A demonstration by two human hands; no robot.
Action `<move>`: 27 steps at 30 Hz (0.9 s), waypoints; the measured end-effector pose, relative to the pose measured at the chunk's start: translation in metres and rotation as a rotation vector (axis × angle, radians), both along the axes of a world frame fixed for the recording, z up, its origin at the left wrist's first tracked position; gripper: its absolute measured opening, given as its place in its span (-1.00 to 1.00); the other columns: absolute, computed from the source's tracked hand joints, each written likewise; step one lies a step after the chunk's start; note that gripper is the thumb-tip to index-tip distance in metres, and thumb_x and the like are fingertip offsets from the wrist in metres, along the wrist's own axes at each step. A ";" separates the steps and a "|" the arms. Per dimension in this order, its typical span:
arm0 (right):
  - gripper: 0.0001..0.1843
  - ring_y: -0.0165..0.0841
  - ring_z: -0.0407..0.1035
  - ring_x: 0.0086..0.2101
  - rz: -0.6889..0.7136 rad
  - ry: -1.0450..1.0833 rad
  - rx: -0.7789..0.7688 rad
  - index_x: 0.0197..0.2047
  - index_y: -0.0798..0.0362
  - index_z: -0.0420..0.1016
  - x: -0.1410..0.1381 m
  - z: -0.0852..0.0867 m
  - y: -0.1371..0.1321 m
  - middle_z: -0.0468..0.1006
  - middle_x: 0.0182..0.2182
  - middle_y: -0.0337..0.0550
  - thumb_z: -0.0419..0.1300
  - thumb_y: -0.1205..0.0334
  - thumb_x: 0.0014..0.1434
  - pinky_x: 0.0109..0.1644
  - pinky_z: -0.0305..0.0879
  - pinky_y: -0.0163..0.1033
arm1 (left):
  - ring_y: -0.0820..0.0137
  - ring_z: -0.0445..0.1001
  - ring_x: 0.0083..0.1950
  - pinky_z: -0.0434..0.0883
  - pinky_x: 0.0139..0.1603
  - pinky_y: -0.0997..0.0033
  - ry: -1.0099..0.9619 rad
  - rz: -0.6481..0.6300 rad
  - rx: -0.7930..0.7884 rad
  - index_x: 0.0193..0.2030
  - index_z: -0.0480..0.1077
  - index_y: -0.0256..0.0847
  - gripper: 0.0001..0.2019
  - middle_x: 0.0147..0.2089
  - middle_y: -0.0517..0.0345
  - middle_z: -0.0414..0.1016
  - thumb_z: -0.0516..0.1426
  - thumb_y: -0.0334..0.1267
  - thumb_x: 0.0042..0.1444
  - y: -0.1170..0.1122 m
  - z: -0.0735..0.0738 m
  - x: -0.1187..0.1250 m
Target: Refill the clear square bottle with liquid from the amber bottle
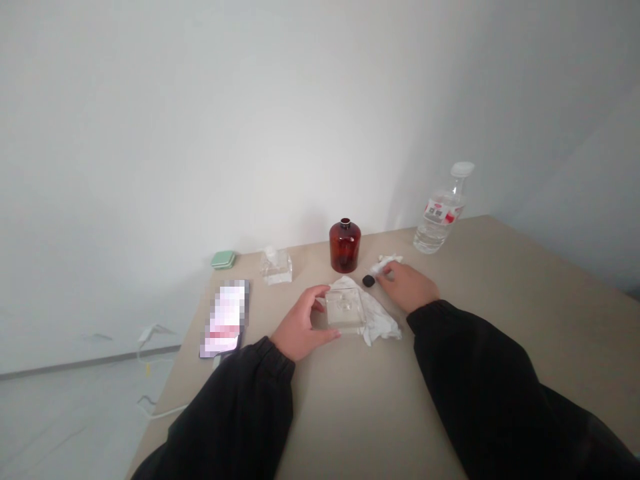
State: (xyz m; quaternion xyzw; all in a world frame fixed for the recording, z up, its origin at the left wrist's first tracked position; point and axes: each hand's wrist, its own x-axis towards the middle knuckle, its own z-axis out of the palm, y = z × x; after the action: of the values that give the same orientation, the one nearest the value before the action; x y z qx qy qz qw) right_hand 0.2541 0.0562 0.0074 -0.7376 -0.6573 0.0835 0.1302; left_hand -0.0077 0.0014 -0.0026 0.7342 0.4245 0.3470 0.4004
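Observation:
My left hand (307, 325) is wrapped round the left side of a clear square glass bottle (345, 313), thumb at the near edge and fingers at the far edge. Under and beside the bottle lies a crumpled white tissue (383, 323). My right hand (406, 285) is at the far right of the tissue, its thumb and fingers drawn together at a small white bundle (390, 260). What the fingertips hold is too small to make out. Just left of them sits a small black cap (369, 281).
Behind stands an amber glass bottle (345, 248) with an open neck. A second clear bottle (277, 267) and a green case (223, 259) are at the back left. A phone (226, 319) with a cable lies left. A water bottle (440, 217) stands back right, near the wall.

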 end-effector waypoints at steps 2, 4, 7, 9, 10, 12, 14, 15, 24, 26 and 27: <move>-0.65 -0.11 0.45 -0.15 -0.005 -0.006 0.007 -0.13 0.01 0.45 0.000 0.000 0.001 0.57 -0.12 0.00 0.05 -0.05 0.19 -0.21 0.21 -0.13 | 0.25 0.35 -0.05 0.34 0.05 0.18 0.001 -0.002 0.003 0.22 0.13 -0.15 -0.25 0.12 -0.01 0.29 0.34 -0.28 -0.12 0.000 0.000 0.000; -0.66 -0.10 0.46 -0.15 -0.012 -0.011 0.012 -0.10 0.00 0.42 -0.001 0.003 0.000 0.57 -0.11 0.00 0.06 -0.01 0.18 -0.23 0.21 -0.14 | 0.26 0.35 -0.06 0.35 0.04 0.18 0.000 -0.004 0.005 0.22 0.12 -0.15 -0.25 0.12 -0.01 0.28 0.34 -0.28 -0.12 0.000 0.000 0.000; -0.71 -0.13 0.47 -0.19 -0.031 -0.023 0.009 -0.08 -0.01 0.41 -0.003 0.009 -0.002 0.58 -0.13 -0.02 0.03 0.11 0.17 -0.28 0.18 -0.17 | 0.26 0.36 -0.06 0.35 0.04 0.17 0.005 0.000 0.003 0.21 0.12 -0.15 -0.26 0.12 -0.01 0.28 0.33 -0.29 -0.11 0.000 0.001 0.001; -0.72 -0.16 0.47 -0.22 -0.058 -0.031 0.026 -0.09 -0.02 0.42 -0.004 0.015 -0.005 0.59 -0.15 -0.04 0.01 0.18 0.17 -0.31 0.15 -0.19 | 0.26 0.36 -0.06 0.35 0.04 0.17 0.007 0.001 -0.001 0.21 0.13 -0.15 -0.26 0.12 -0.02 0.29 0.33 -0.29 -0.11 0.000 0.002 0.001; -0.72 -0.17 0.46 -0.24 -0.073 -0.033 0.040 -0.09 -0.02 0.42 -0.005 0.017 -0.006 0.60 -0.17 -0.05 0.01 0.20 0.16 -0.32 0.14 -0.20 | 0.26 0.36 -0.06 0.35 0.04 0.17 0.007 0.001 -0.003 0.21 0.13 -0.15 -0.27 0.11 -0.02 0.29 0.33 -0.30 -0.11 0.000 0.003 0.001; -0.71 -0.19 0.45 -0.27 -0.097 -0.037 0.073 -0.08 -0.02 0.42 -0.005 0.022 -0.008 0.60 -0.22 -0.06 0.00 0.22 0.17 -0.34 0.11 -0.21 | 0.26 0.36 -0.07 0.35 0.03 0.17 0.007 0.004 -0.004 0.20 0.13 -0.15 -0.26 0.10 -0.01 0.30 0.33 -0.30 -0.12 0.000 0.003 0.001; -0.69 -0.19 0.44 -0.29 -0.092 -0.034 0.090 -0.06 -0.03 0.42 -0.005 0.025 -0.010 0.60 -0.25 -0.07 0.00 0.23 0.16 -0.36 0.10 -0.22 | 0.26 0.36 -0.08 0.35 0.02 0.17 0.006 0.004 -0.004 0.21 0.13 -0.15 -0.26 0.10 0.00 0.31 0.34 -0.31 -0.13 0.000 0.003 0.001; -0.68 -0.20 0.44 -0.30 -0.080 -0.032 0.092 -0.05 -0.03 0.42 -0.004 0.025 -0.010 0.60 -0.26 -0.08 0.00 0.24 0.16 -0.36 0.10 -0.22 | 0.27 0.36 -0.08 0.35 0.02 0.17 0.005 0.003 -0.003 0.21 0.13 -0.15 -0.26 0.10 0.00 0.31 0.34 -0.30 -0.13 0.000 0.004 0.001; -0.62 -0.18 0.42 -0.15 -0.051 -0.065 0.147 0.01 -0.04 0.44 0.015 0.021 -0.005 0.53 -0.12 -0.02 -0.01 0.30 0.16 -0.17 0.23 -0.19 | 0.26 0.37 -0.07 0.35 0.03 0.17 0.013 0.010 -0.010 0.21 0.13 -0.16 -0.26 0.11 -0.01 0.31 0.33 -0.29 -0.11 0.000 0.004 0.001; -0.60 -0.15 0.41 -0.12 -0.028 -0.110 0.172 0.04 -0.04 0.44 0.017 0.018 -0.004 0.49 -0.12 0.01 0.00 0.30 0.17 -0.12 0.25 -0.17 | 0.25 0.38 -0.06 0.35 0.03 0.16 0.020 0.011 -0.012 0.21 0.13 -0.15 -0.26 0.11 -0.02 0.31 0.34 -0.28 -0.11 0.000 0.004 0.001; -0.59 -0.14 0.40 -0.12 -0.028 -0.138 0.185 0.06 -0.04 0.44 0.017 0.017 -0.004 0.48 -0.12 0.02 0.00 0.29 0.17 -0.11 0.25 -0.15 | 0.25 0.38 -0.06 0.35 0.03 0.15 0.023 0.012 -0.013 0.21 0.12 -0.15 -0.26 0.11 -0.02 0.30 0.34 -0.27 -0.11 0.000 0.004 0.001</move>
State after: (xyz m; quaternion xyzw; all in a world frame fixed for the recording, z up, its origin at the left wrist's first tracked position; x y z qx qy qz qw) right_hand 0.2712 0.0527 0.0246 -0.7355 -0.6593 -0.0302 0.1533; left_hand -0.0067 0.0010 0.0010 0.7330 0.4356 0.3384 0.3980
